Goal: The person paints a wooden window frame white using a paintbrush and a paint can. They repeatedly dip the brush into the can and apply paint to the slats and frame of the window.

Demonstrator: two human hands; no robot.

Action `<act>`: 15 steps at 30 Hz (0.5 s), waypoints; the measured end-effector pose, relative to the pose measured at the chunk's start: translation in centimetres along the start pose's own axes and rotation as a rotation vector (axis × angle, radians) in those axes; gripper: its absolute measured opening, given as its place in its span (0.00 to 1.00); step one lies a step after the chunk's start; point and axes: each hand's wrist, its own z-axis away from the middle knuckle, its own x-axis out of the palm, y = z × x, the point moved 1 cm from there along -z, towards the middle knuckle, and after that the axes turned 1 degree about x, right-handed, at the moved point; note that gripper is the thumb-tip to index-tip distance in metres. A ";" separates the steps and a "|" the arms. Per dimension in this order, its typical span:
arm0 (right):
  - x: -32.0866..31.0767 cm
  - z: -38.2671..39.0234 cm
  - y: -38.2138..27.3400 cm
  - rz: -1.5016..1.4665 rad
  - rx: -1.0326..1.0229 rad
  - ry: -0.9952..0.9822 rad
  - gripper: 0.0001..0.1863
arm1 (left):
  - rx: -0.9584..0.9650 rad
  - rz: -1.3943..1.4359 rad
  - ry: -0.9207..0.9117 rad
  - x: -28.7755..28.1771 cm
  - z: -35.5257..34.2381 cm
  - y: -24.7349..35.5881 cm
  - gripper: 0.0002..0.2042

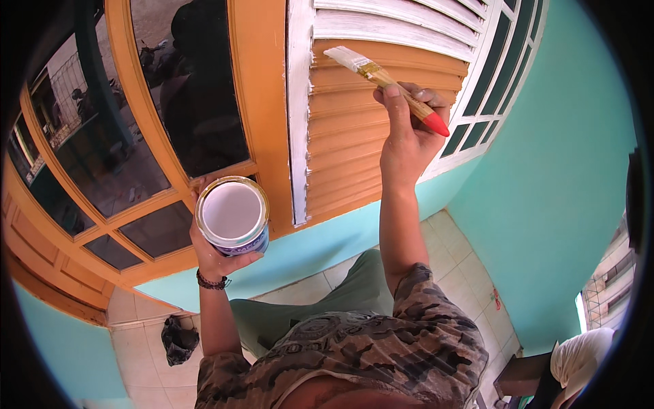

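My left hand (212, 253) is closed around an opened paint can (246, 245), with pale, whitish paint visible inside it. A flat paintbrush (380, 76) with a wooden, red-tipped handle is gripped in my right hand (407, 140). Its white-coated bristles point up and left, in front of the louvered panel (354, 136); whether they touch it I cannot tell. The lower slats of this panel are orange, while the upper slats (392, 28) are white. Along the panel's left side, the upright frame strip (299, 116) is white with rough paint edges.
Orange-framed window panes (191, 88) stand at the left, reflecting a dark figure. To the right are a white window grille (501, 75) and a turquoise wall (552, 184). A black plastic bag (180, 339) lies on the tiled floor (139, 354). Whitish cloth (582, 358) hangs at lower right.
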 end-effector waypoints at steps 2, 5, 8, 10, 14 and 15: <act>0.4 0.1 0.4 0.011 -0.017 0.034 0.16 | 0.005 -0.027 0.011 0.3 -0.3 0.2 0.55; 0.4 0.3 1.3 0.025 -0.008 0.041 0.17 | 0.077 -0.136 0.018 -0.1 -0.6 -1.3 0.58; 0.5 0.6 2.3 -0.003 -0.022 0.037 0.17 | 0.054 -0.103 0.044 0.0 -0.4 -1.3 0.60; 0.7 0.6 2.9 -0.022 -0.045 0.039 0.17 | 0.071 -0.102 0.078 0.5 -0.8 -1.2 0.60; 0.9 0.7 3.9 -0.024 -0.072 0.044 0.16 | 0.025 -0.179 0.022 0.1 -0.7 -0.9 0.58; 0.9 0.7 4.1 -0.021 -0.081 0.040 0.16 | -0.002 -0.166 0.023 0.2 -0.7 -0.6 0.58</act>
